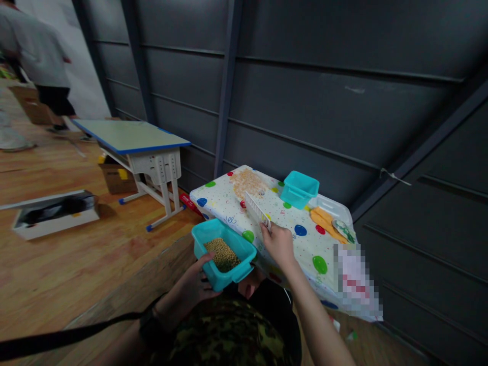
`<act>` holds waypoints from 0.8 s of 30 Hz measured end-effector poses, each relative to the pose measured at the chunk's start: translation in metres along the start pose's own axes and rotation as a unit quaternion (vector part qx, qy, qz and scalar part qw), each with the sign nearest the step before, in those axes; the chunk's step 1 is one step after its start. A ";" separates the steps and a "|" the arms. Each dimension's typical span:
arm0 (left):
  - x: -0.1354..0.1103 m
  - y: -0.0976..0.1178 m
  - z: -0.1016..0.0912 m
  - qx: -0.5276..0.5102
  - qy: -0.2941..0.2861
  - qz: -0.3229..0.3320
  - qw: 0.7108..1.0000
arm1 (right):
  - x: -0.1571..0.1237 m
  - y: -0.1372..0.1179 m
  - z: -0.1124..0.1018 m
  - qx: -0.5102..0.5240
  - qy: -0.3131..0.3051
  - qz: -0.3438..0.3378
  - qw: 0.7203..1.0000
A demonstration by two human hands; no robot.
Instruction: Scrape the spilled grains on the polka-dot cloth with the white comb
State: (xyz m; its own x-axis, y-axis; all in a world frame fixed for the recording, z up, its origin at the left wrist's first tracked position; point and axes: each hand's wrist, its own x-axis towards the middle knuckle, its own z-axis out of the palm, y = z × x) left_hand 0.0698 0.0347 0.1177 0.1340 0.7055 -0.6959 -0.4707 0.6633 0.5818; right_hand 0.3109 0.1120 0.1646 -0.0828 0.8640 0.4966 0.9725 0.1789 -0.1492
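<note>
My left hand grips the near left side of a teal plastic container, thumb over its rim. Small round yellowish beans lie in the bottom of that container, which is held beside the table's front edge. In my right hand is a white comb-like plastic piece with a row of slots, pinched at its near end. Its far end is over the table, close to a spread of pale tan grains or flakes too small to name.
The table's balloon-print cover bears a second teal container and a white tray with orange cloth. Leftward stand a school desk, a cardboard box and an open white box. A person stands farther back.
</note>
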 end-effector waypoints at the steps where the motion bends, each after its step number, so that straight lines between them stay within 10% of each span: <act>1: 0.000 0.000 0.001 0.000 -0.002 -0.003 1.000 | -0.002 0.000 -0.001 0.018 0.000 -0.011 1.000; 24: 0.001 0.006 -0.001 0.001 0.000 0.009 1.000 | -0.042 -0.030 -0.021 0.195 0.060 -0.099 0.974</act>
State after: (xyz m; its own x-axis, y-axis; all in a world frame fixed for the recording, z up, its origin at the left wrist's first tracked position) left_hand 0.0662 0.0393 0.1201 0.1255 0.7181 -0.6846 -0.4714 0.6503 0.5957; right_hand 0.2899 0.0609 0.1660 -0.2116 0.7377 0.6412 0.7815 0.5217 -0.3423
